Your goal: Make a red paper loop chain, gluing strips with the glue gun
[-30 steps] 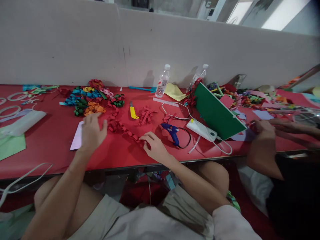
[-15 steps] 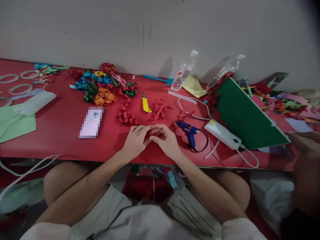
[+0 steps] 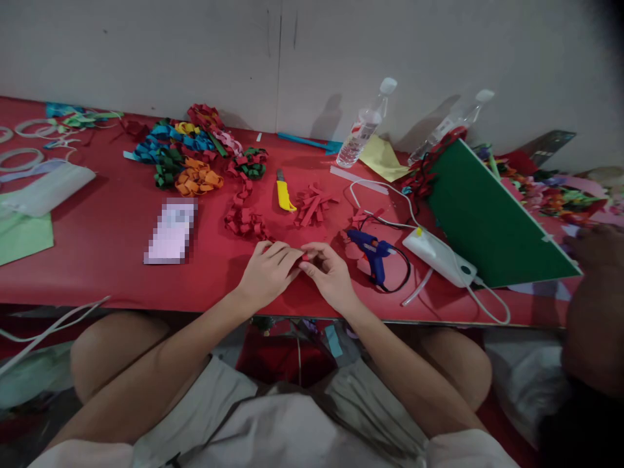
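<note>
My left hand point(image 3: 269, 272) and my right hand point(image 3: 327, 273) meet near the table's front edge. Pinched between their fingertips is a small red paper strip point(image 3: 305, 257), mostly covered by the fingers. Just beyond my left hand lies a red paper chain point(image 3: 246, 222) of joined loops. Loose red paper strips point(image 3: 314, 205) sit in a small heap beyond my right hand, beside a yellow-handled utility knife point(image 3: 284, 195). To the right of my right hand rests a blue glue gun point(image 3: 374, 252) with a black cord.
At the back left are multicoloured paper chains point(image 3: 188, 153), with a phone point(image 3: 171, 233) in front. A white power bank point(image 3: 439, 259), a leaning green board point(image 3: 497, 218) and two bottles point(image 3: 359, 136) stand rightward. Another person's hand point(image 3: 597, 250) is at the far right.
My fingertips have shifted on the red paper strip, and less of it shows between them. The view has tilted slightly downward. The other person's hand has moved a little upward.
</note>
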